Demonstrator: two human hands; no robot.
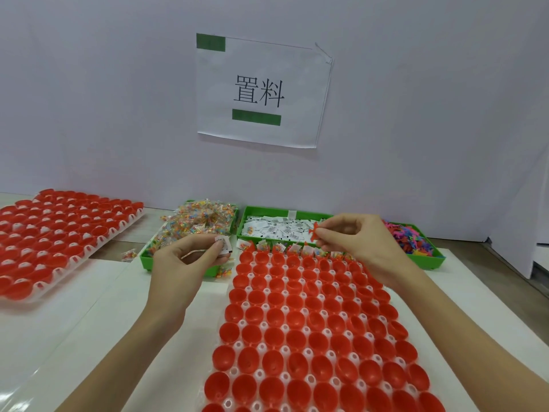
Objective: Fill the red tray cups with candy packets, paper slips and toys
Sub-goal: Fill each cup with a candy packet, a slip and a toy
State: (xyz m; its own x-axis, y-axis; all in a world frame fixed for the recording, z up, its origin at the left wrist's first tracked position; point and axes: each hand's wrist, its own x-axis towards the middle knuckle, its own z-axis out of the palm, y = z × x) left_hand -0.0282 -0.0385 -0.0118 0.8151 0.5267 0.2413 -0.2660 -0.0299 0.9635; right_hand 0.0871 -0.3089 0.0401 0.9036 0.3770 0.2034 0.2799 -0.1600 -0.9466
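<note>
A tray of red cups (309, 328) lies in front of me; the cups of its far row hold candy packets and paper slips, the nearer rows look empty. My left hand (184, 263) pinches a white paper slip (223, 244) just left of the tray's far corner. Over the far right of the tray, my right hand (356, 242) pinches a small red toy (314, 231). Behind the tray stand three green bins: candy packets (193, 224), paper slips (279, 227) and coloured toys (413, 239).
A second tray of red cups (59, 236) with contents lies at the far left. A white wall with a printed paper sign (261, 90) rises right behind the bins. Loose candy packets (129, 254) lie on the table by the left bin.
</note>
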